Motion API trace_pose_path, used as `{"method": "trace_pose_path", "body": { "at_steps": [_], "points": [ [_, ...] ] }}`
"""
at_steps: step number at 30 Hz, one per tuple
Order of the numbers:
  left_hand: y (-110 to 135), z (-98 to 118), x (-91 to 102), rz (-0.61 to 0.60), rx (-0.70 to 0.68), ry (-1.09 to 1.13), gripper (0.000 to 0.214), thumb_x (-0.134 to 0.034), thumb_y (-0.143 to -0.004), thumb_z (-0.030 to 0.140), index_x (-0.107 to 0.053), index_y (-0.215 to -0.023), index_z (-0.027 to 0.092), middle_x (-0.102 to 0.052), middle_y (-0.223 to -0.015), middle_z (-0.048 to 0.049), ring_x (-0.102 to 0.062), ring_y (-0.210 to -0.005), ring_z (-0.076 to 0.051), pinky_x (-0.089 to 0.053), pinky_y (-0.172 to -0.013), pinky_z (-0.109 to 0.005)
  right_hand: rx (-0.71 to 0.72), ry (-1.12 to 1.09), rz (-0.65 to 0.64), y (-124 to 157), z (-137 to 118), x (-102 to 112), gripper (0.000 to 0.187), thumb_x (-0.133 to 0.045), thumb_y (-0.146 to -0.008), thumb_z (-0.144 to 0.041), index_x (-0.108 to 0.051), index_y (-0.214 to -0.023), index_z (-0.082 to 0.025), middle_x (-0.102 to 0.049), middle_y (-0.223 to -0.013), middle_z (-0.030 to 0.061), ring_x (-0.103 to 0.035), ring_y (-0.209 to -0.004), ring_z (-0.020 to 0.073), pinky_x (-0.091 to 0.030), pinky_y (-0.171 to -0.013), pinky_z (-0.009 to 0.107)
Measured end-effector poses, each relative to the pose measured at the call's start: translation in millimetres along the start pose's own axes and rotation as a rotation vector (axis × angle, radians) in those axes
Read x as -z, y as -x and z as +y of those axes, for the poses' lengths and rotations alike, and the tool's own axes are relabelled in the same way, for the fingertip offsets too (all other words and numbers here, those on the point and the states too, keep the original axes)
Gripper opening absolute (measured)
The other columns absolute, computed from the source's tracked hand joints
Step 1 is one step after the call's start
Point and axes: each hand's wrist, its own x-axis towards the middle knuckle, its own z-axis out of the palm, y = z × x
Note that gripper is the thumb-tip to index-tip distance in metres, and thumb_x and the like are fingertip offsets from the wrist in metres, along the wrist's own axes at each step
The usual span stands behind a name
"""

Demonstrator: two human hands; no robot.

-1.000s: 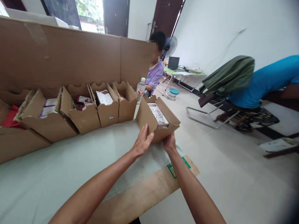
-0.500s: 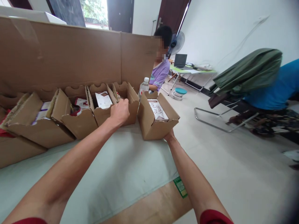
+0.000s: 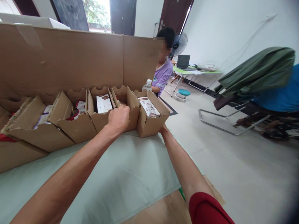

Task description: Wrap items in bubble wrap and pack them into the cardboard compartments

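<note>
My left hand (image 3: 119, 119) is closed over the front edge of an open cardboard box (image 3: 133, 119) in a row of such boxes. At the row's right end stands another cardboard box (image 3: 150, 126), holding a white packet (image 3: 149, 107) printed "Super Meal". My right hand (image 3: 163, 130) is at the lower right side of that end box, its fingers hidden behind the cardboard. To the left, one box holds a white carton (image 3: 104, 103), and further boxes hold red and white packs.
A tall cardboard panel (image 3: 81, 59) stands behind the row. A plastic bottle (image 3: 147, 85) is behind the end box, near a seated person in a purple shirt (image 3: 163, 74). Pale green cloth (image 3: 112, 168) covers the table. A chair with a green jacket (image 3: 259, 70) stands on the right.
The end box has moved left against its neighbour and sits straighter, my right hand moving with it. My left hand keeps its grip on the box edge. The view has shifted slightly.
</note>
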Motion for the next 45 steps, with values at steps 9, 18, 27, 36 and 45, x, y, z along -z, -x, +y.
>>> {"method": "trace_pose_path", "body": {
  "at_steps": [9, 18, 27, 36, 45],
  "points": [
    [-1.0, -1.5, -3.7, 0.005, -0.021, -0.002, 0.037, -0.044, -0.094, 0.011, -0.067, -0.122, 0.016, -0.071, -0.120, -0.0181, -0.073, -0.107, -0.032, -0.058, -0.090, -0.043, -0.059, 0.067, -0.244, 83.0, -28.0, 37.2, 0.074, -0.088, -0.068, -0.049, -0.065, -0.136, -0.030, -0.064, -0.146, 0.0050, -0.056, -0.137, 0.0312, -0.049, -0.110, 0.046],
    [2.2, -7.5, 2.6, -0.014, -0.032, -0.013, 0.037, -0.042, -0.094, 0.011, -0.067, -0.121, 0.017, -0.073, -0.117, -0.0166, -0.074, -0.105, -0.031, -0.058, -0.088, -0.042, -0.072, 0.167, -0.303, 36.8, -24.7, 16.1, 0.066, -0.099, -0.048, -0.041, -0.077, -0.107, -0.019, -0.081, -0.107, 0.0070, -0.068, -0.112, 0.0355, -0.046, -0.111, 0.056],
    [0.4, -13.4, -2.9, -0.069, -0.054, -0.054, 0.034, -0.045, -0.094, 0.012, -0.067, -0.119, 0.016, -0.071, -0.118, -0.0170, -0.073, -0.106, -0.034, -0.058, -0.088, -0.046, -0.058, 0.135, -0.303, 24.4, -10.9, 10.6, 0.071, -0.098, -0.051, -0.036, -0.074, -0.117, -0.023, -0.079, -0.116, 0.0044, -0.067, -0.116, 0.0330, -0.051, -0.106, 0.049],
    [-8.5, -9.1, -7.2, -0.052, -0.011, -0.053, 0.036, -0.042, -0.094, 0.011, -0.066, -0.121, 0.016, -0.070, -0.119, -0.0189, -0.072, -0.107, -0.037, -0.058, -0.087, -0.049, -0.028, 0.158, -0.318, 12.1, -5.7, 17.7, 0.067, -0.097, -0.056, -0.036, -0.074, -0.117, -0.021, -0.077, -0.122, 0.0063, -0.066, -0.120, 0.0329, -0.052, -0.107, 0.048],
    [17.3, -6.1, -8.9, 0.039, -0.028, 0.025, 0.052, -0.042, -0.098, 0.013, -0.047, -0.148, 0.023, -0.050, -0.152, -0.0182, -0.072, -0.110, -0.031, -0.060, -0.086, -0.042, -0.007, 0.165, -0.227, -5.0, -1.2, 3.6, 0.061, -0.097, -0.053, -0.039, -0.075, -0.106, -0.019, -0.079, -0.116, 0.0075, -0.068, -0.112, 0.0304, -0.050, -0.108, 0.052]
  ]
}}
